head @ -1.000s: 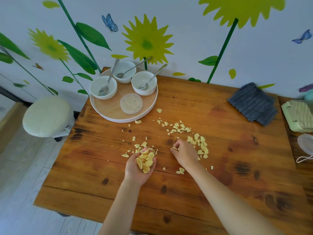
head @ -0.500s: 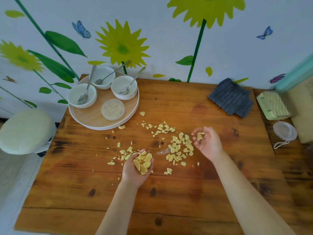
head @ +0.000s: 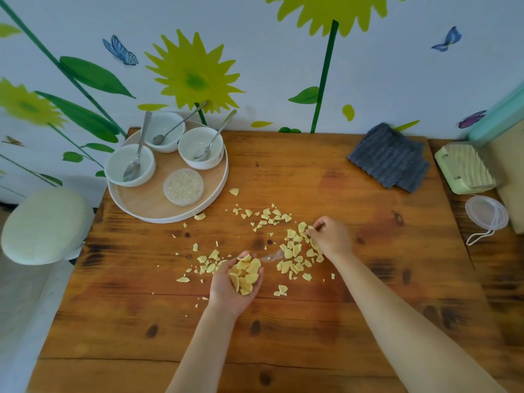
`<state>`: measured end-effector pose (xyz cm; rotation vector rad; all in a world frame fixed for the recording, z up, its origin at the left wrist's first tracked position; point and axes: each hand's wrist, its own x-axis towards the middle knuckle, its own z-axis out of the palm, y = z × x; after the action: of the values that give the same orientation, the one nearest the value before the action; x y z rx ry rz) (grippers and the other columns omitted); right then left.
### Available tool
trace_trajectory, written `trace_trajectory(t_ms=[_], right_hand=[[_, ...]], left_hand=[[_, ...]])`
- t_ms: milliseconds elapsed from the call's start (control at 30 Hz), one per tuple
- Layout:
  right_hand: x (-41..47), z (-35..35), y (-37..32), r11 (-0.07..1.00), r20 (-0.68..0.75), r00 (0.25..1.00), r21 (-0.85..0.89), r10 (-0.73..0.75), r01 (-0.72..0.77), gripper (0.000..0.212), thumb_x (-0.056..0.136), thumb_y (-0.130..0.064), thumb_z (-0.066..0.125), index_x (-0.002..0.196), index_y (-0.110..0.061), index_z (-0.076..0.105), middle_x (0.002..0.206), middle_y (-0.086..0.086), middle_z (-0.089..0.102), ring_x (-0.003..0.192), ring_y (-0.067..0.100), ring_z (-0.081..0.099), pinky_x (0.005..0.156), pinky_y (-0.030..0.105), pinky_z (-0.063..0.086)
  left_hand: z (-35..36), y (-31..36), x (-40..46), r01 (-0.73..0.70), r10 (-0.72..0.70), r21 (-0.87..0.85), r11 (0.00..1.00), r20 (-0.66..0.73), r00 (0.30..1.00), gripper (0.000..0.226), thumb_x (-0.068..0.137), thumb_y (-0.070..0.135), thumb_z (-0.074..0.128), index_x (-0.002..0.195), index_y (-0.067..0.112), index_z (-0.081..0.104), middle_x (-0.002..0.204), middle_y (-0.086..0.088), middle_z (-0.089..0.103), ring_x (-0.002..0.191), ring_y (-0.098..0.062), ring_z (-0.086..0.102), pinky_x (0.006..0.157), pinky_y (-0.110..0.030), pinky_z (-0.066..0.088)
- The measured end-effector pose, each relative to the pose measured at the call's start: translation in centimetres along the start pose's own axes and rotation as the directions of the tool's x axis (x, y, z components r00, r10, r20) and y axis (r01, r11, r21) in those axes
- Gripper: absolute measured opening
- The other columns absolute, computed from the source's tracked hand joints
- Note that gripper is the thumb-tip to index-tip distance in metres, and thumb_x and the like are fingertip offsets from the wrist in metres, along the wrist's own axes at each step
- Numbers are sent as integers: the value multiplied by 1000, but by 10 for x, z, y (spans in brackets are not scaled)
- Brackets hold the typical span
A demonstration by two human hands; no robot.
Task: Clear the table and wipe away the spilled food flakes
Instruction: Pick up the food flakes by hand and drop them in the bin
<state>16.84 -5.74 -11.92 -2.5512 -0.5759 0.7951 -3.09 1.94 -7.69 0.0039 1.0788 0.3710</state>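
Observation:
Pale yellow food flakes (head: pixel 295 252) lie scattered over the middle of the wooden table (head: pixel 283 336). My left hand (head: pixel 231 289) is palm up and cupped around a pile of flakes, just above the table. My right hand (head: pixel 331 238) is palm down at the right edge of the biggest heap, its fingertips pinched on flakes. A folded grey cloth (head: pixel 390 157) lies at the back right. A round wooden tray (head: pixel 147 205) at the back left carries three white bowls with spoons and a small lidded tub (head: pixel 183 187).
A pale round stool (head: pixel 45 225) stands left of the table. On a side surface to the right sit a green scrubbing brush (head: pixel 465 168) and a clear round lid with a loop (head: pixel 486 217). The painted wall runs directly behind the table.
My right hand was raised palm up with a few flakes half a second ago; it has turned over and dropped back onto the heap. The left hand keeps its pile.

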Motion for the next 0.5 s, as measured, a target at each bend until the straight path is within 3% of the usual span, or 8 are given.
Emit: trace_trajectory(t_ms=[100,200,233,300,367,400,433,500], right_hand=[[1,0,-4,999,48,999,35,-7,5,10,85,-25,60,81,-18,55,66,-6,54,58,9,51,51,23,39],[-4,-8,-7,924,108,994,381,-1,-40,15,89,-15,51,75,-11,50,62,-2,45,51,10,38,49,19,32],[-7,-11,-6,808,131,991,583,14,-88,18,90,-12,47,72,-11,47,62,-1,43,50,10,35,47,19,31],[-12,-17,-3,341,230,973,913,23,-224,24,90,-8,37,67,-12,42,60,1,43,46,9,36,40,17,30],[-16,-23,-2,-41,323,946,945,-26,-324,25,87,-8,31,65,-11,44,59,2,49,42,9,41,36,17,32],[-17,-25,-2,-100,345,938,933,-37,-347,27,87,-9,31,65,-11,46,60,3,51,41,9,43,35,17,33],[-16,-26,-2,-85,356,934,930,-32,-357,27,88,-9,32,67,-10,49,61,3,53,41,9,44,35,16,33],[-12,-26,-4,132,346,937,928,44,-349,26,93,-12,39,71,-9,52,61,0,51,41,6,42,33,14,30]], left_hand=[[2,0,2,5,-5,-1,1000,4,1000,28,94,16,39,85,7,64,69,-10,71,78,-23,61,68,-35,56],[3,0,4,9,-9,-6,1000,9,1000,28,93,16,40,85,8,65,71,-10,72,79,-23,62,67,-35,57],[2,0,5,7,-7,-7,1000,7,1000,27,93,16,40,85,8,65,72,-10,72,80,-23,62,67,-35,57],[1,0,7,6,-6,-10,1000,7,1000,27,93,17,41,85,8,65,73,-10,72,80,-23,62,66,-35,57],[1,-1,8,11,-11,-13,1000,12,1000,27,93,17,41,85,8,65,73,-10,72,80,-23,62,66,-34,57],[1,-1,8,14,-13,-15,1000,15,1000,27,93,17,41,86,8,65,73,-10,72,80,-23,62,66,-34,57],[1,-1,8,16,-16,-15,1000,15,1000,27,93,17,41,86,8,65,73,-10,72,80,-23,62,66,-34,57],[0,0,8,16,-16,-13,1000,15,1000,27,93,17,40,85,8,65,73,-10,72,79,-23,62,65,-34,57]])
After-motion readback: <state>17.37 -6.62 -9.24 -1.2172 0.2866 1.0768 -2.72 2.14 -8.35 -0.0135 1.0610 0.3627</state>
